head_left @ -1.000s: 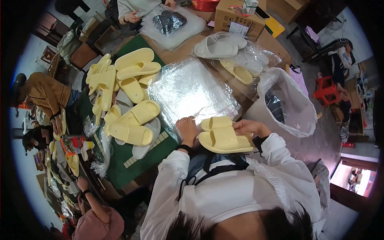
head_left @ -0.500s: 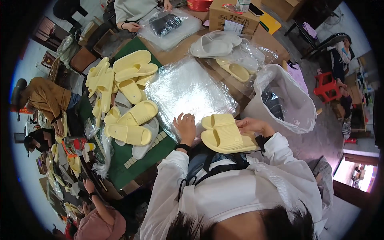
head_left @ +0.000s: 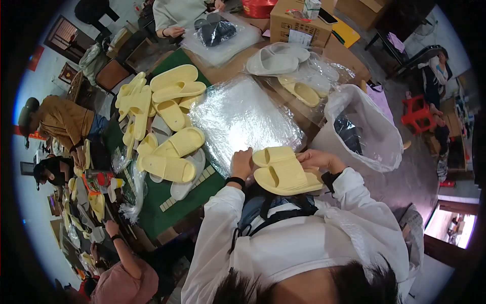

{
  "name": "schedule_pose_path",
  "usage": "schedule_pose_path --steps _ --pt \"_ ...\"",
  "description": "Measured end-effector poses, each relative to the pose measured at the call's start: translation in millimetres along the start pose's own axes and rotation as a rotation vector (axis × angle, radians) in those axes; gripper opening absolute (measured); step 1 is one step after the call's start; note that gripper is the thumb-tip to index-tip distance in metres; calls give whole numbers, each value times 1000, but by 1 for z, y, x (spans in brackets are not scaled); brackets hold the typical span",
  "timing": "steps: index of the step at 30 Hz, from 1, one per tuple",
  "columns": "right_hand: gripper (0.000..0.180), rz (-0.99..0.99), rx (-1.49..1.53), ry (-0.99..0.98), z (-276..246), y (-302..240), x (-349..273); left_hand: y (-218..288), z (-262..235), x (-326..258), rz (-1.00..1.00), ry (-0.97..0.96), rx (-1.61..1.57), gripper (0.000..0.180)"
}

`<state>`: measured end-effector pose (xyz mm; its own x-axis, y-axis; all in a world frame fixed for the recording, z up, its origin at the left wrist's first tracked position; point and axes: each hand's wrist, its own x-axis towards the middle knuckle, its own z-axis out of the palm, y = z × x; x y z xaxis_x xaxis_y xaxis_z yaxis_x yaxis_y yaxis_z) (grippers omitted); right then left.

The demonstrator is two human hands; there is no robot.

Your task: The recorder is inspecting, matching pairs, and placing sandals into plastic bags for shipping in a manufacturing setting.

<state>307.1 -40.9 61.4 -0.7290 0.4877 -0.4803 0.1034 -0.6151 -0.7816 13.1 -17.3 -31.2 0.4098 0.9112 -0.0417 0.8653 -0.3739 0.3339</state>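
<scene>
Reading the table as a clock face centred on the stack of clear plastic bags, with twelve at the far side, a loose pile of yellow slippers lies at nine o'clock on a green mat, a pale grey slipper showing from under its near side. At six, the left hand is at the stack's near edge with its fingers curled; whether it pinches a layer I cannot tell. At five, just beside that hand and clear of the pile, is the pair of yellow slippers, one overlapping the other, straps uppermost. More pale grey slippers rest at one o'clock, among clear plastic. The right hand, at four, grasps the pair from its right side, thumb and fingers closed over it. At three stands an open white sack with a dark package inside. To handle this well, I would keep the right grip firm enough that the two slippers do not slide apart, hold them just off the plastic so nothing drags, and let the left fingertips work at one corner, since thin, glossy layers probably cling together.
</scene>
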Motion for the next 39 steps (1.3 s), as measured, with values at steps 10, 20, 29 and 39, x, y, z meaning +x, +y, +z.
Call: schedule_pose_path --steps 10,20,29,39 --pt "27 49 111 102 -10 25 21 22 -14 7 -162 149 -122 24" --pt "18 -505 -580 760 -2 35 44 36 -28 6 -54 420 -148 25" --pt "28 -566 -1183 774 33 8 65 68 -52 8 222 508 -32 30" --pt "39 -648 -1367 907 32 -5 123 76 -69 -32 463 360 -302 38"
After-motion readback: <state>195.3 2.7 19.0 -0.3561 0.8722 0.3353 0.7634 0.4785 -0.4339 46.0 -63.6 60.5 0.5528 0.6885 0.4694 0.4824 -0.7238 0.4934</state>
